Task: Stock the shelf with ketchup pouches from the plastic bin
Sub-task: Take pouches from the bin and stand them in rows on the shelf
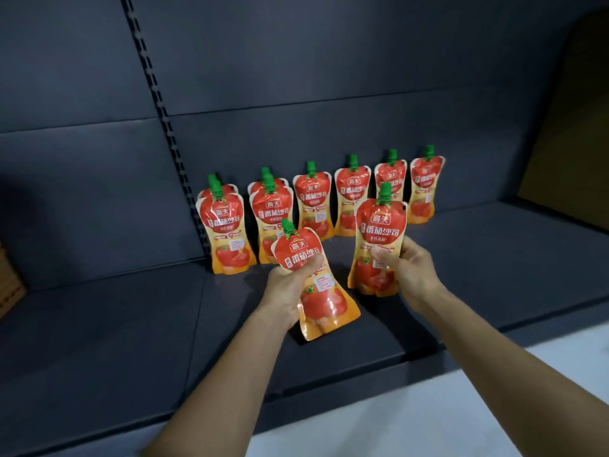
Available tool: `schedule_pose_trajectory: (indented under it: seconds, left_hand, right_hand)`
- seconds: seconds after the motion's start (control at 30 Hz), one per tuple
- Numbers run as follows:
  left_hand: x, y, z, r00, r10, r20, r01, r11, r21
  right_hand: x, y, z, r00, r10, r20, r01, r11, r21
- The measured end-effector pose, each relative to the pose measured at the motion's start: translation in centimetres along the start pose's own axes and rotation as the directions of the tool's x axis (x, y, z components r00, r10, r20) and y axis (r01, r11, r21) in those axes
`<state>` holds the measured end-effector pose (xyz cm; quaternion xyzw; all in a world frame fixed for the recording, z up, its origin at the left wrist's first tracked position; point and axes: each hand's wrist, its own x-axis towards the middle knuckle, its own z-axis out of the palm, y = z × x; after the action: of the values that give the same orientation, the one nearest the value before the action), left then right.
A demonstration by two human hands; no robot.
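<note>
Basically gripping one ketchup pouch [316, 285] per hand, left hand [290, 288] and right hand [408, 265], upright, to extend front row [244, 225] on shelf [131, 324].

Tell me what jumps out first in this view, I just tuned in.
Two red-and-orange ketchup pouches held up front: the left hand grips one tilted pouch, and the right hand holds another upright pouch just above the dark shelf. Behind them, a row of standing pouches with green caps lines the back of the shelf.
</note>
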<state>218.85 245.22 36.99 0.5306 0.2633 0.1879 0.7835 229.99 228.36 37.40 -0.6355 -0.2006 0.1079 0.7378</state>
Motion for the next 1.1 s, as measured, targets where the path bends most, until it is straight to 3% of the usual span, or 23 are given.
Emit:
schedule_pose_trajectory:
  seconds: [0.2, 0.37, 0.5, 0.87, 1.1]
  left_hand:
    - [2.0, 1.1, -0.9, 0.990, 0.103, -0.098, -0.105, 0.994, -0.019]
    - [2.7, 2.7, -1.8, 0.982, 0.188, -0.032, -0.187, 0.982, 0.029]
    - [2.9, 3.2, -2.2, 0.965, 0.261, 0.005, -0.261, 0.961, 0.093]
    - [3.4, 4.0, -3.1, 0.943, 0.329, -0.050, -0.325, 0.942, 0.078]
    - [3.5, 4.0, -2.9, 0.946, 0.320, -0.059, -0.317, 0.947, 0.048]
  right_hand:
    - [4.0, 0.8, 1.4, 0.998, -0.017, 0.054, 0.019, 0.999, -0.045]
    - [7.9, 0.0, 3.0, 0.987, 0.020, 0.158, 0.013, 0.979, -0.202]
    - [9.7, 0.0, 4.2, 0.978, 0.015, 0.209, 0.032, 0.975, -0.221]
    - [13.2, 0.6, 6.5, 0.945, 0.023, 0.327, 0.066, 0.963, -0.260]
    - [13.0, 0.9, 6.2, 0.952, 0.018, 0.304, 0.071, 0.957, -0.281]
